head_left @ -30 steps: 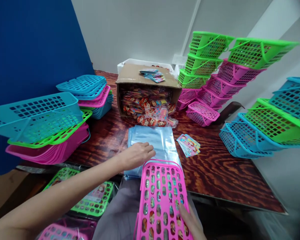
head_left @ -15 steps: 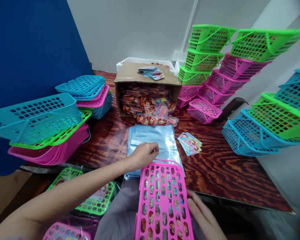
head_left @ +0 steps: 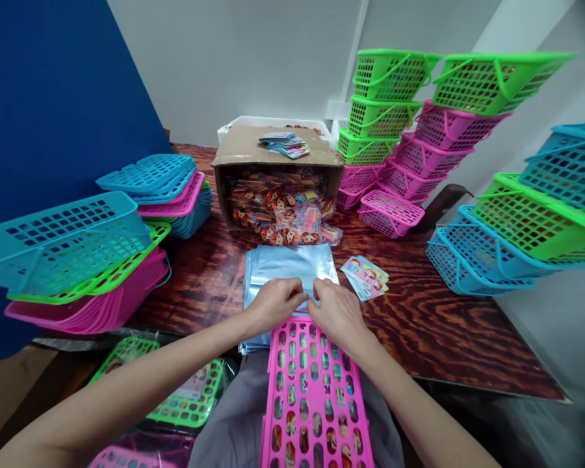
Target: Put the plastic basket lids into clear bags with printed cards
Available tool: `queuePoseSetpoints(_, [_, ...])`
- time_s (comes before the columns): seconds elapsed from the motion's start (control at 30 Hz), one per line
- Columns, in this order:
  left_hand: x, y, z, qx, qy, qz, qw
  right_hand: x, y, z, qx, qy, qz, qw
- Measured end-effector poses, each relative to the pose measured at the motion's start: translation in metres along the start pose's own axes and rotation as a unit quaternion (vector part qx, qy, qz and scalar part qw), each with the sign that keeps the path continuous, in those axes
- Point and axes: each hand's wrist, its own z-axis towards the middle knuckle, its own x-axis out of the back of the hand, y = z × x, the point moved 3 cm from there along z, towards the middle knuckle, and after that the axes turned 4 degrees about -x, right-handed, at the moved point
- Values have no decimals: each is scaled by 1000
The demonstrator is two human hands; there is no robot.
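Observation:
A pink lidded basket (head_left: 316, 392) lies over my lap, its lid full of oval holes with colourful packets showing through. At its far end my left hand (head_left: 279, 300) and my right hand (head_left: 335, 311) meet, fingertips close together. Both have their fingers bent into a pinch; what lies between them is too small or hidden to make out. Under and beyond the hands is a stack of clear bluish plastic bags (head_left: 292, 260) on the table edge. Printed cards (head_left: 365, 276) are fanned out to the right of the bags.
A cardboard box (head_left: 277, 144) of small packets stands behind the bags. Filled green, pink and blue baskets (head_left: 390, 117) are piled at the right. Empty baskets (head_left: 92, 221) and lids (head_left: 149, 175) are stacked at the left. Bagged green baskets (head_left: 190, 396) sit low beside my left leg.
My right hand has come up from the basket's right side to its far end, beside my left hand. The left hand has stayed near the same spot. The view has shifted slightly.

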Motion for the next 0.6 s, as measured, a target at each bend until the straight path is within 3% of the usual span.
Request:
queuePoseSetpoints(0.27, [12,9,-3,-27,-33,97,994,12,22,-6,-1,-40,-57,998])
queuePoseSetpoints(0.6, [17,1,9,-10,-101,177,979,6,17,13,-1,-59,-92,994])
